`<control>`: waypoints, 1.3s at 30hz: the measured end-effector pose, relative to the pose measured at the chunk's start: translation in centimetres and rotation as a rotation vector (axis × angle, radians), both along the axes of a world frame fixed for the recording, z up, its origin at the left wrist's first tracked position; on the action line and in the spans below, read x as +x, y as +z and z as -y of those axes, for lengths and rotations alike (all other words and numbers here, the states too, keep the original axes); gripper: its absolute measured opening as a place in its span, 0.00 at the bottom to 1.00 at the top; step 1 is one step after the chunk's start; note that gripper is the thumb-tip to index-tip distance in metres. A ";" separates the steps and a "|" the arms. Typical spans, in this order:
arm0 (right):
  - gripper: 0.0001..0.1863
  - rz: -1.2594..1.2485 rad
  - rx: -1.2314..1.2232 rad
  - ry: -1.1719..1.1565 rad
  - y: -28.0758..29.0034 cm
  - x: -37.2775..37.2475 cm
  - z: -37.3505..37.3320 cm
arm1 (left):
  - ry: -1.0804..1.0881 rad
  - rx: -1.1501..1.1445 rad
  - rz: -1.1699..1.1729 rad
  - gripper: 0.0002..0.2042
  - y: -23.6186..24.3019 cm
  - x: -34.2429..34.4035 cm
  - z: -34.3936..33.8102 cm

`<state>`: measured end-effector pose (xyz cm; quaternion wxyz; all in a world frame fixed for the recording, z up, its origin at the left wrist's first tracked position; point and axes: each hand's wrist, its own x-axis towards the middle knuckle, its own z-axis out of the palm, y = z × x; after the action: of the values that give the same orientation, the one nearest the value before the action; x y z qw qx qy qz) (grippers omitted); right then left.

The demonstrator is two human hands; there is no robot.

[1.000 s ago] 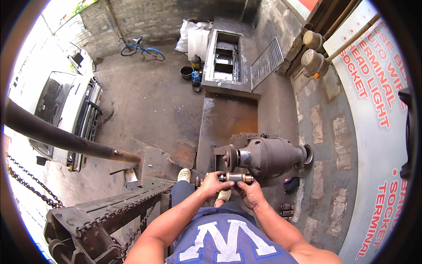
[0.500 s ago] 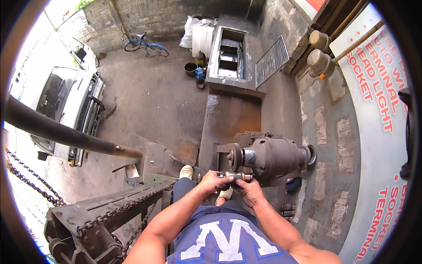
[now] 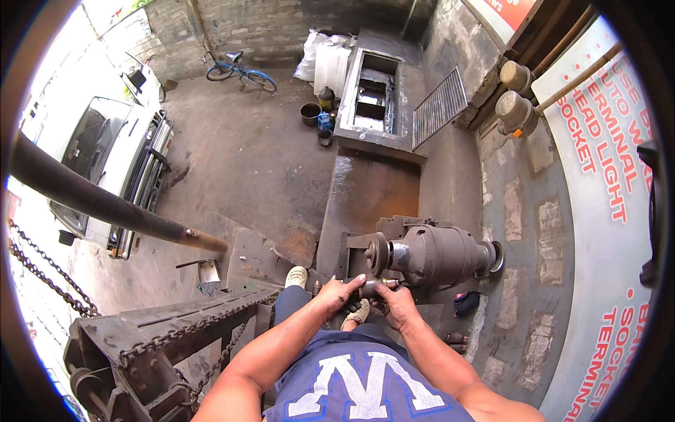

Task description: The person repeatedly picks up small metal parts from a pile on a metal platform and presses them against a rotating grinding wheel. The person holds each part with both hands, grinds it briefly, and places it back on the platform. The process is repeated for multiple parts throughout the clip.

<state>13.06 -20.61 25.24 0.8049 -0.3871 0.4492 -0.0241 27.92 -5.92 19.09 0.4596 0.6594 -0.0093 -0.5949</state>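
Note:
In front of my body, both hands are closed on a short metal cylinder (image 3: 370,288) with a dark, rounded middle and a brass-coloured end. My left hand (image 3: 339,295) grips its left side, thumb on top. My right hand (image 3: 399,304) pinches the right side near the brass-coloured end. The fingers beneath are mostly hidden. Just beyond my hands stands a large grey bench-grinder-like motor (image 3: 439,254), with a round wheel (image 3: 378,254) at its left end close above the part. The wheel and part look apart, though I cannot tell the exact gap.
A steel frame (image 3: 165,320) with chains stands at my left, below a thick slanting pole (image 3: 112,197). Beyond lie a metal-framed basin (image 3: 342,105), a grate (image 3: 440,109), a black bucket (image 3: 309,114), a blue bicycle (image 3: 240,72) and a white vehicle (image 3: 105,155). Several dark cylinders (image 3: 457,339) lie at right.
My hands have turned the metal cylinder, so its dark rounded middle shows where a shiny shaft showed before. My left thumb has risen slightly. The whole view has shifted a little.

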 end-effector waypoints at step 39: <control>0.14 0.123 0.113 -0.117 -0.6 -0.9 -0.5 | -0.102 -0.236 0.001 0.29 2.6 0.9 0.1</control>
<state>12.15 -20.07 24.59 0.8486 -0.3122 0.4213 -0.0693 28.79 -6.00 21.69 0.5031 0.5997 -0.1130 -0.6119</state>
